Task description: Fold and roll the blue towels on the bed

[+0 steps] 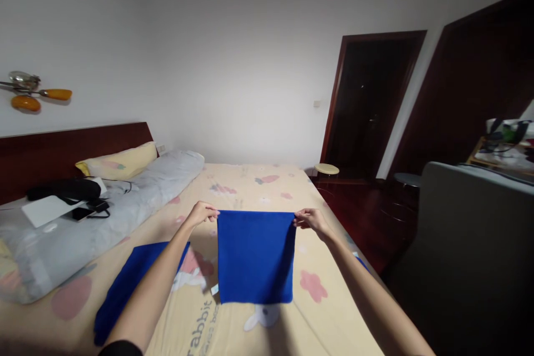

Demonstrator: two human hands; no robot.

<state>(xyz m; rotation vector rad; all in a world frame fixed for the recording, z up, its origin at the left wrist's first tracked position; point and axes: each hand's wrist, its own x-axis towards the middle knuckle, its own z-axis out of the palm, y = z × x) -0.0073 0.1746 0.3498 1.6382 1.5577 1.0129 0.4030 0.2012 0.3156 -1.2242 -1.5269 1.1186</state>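
A square blue cloth [256, 258] hangs upright in front of me, stretched between both hands above the bed. My left hand [202, 214] pinches its upper left corner, and my right hand [312, 220] pinches the upper right one. The top edge is taut and nearly level. A small white tag [214, 289] sticks out near the lower left edge. To the left, more blue cloth [129, 272] lies flat on the bed, partly hidden behind my left forearm. A bit of blue [362, 261] shows by the right edge of the bed, mostly covered by my right arm.
The bed [267, 183] has a cream sheet with rabbit and carrot prints. Along the headboard lie a grey quilt [137, 206], a yellow pillow [120, 161], a black bag [62, 190] and a white flat object [50, 210]. Stools [326, 169] and a grey panel [459, 222] stand right.
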